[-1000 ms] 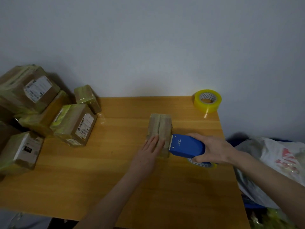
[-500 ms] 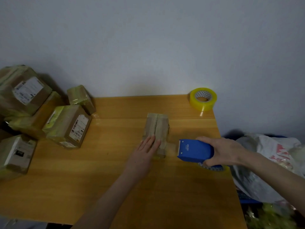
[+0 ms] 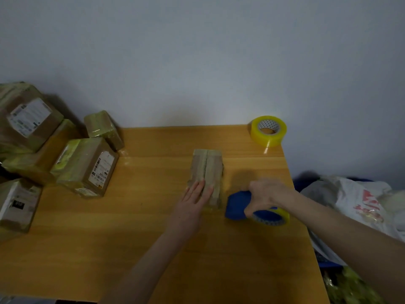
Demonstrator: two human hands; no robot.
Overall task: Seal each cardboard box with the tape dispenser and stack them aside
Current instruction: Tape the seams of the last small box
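Brown and flat-topped, the cardboard box [image 3: 207, 172] in the head view lies in the middle of the wooden counter [image 3: 153, 249], long side running away from the person, with the seam between its two top flaps showing as a dark line down the centre. The left hand [image 3: 192, 205] rests palm down on the near end of the box, its fingers [image 3: 200, 189] straight and held close together across the seam. Just to the right of the box's near corner, the right hand [image 3: 267, 196] grips the blue tape dispenser [image 3: 236, 205], fingers curled round its body; the dispenser is blurred, and whether its front edge touches the box cannot be told. A yellow roll [image 3: 275, 216] sits in the dispenser below the wrist. A spare roll of yellow tape [image 3: 268, 130] lies at the far right corner of the counter, against the grey wall [image 3: 197, 62]. At the left edge, taped boxes [image 3: 85, 165] with white labels lie heaped together, well apart from the one being handled. Off the counter's right side lies a white plastic bag [image 3: 361, 200] with red print.
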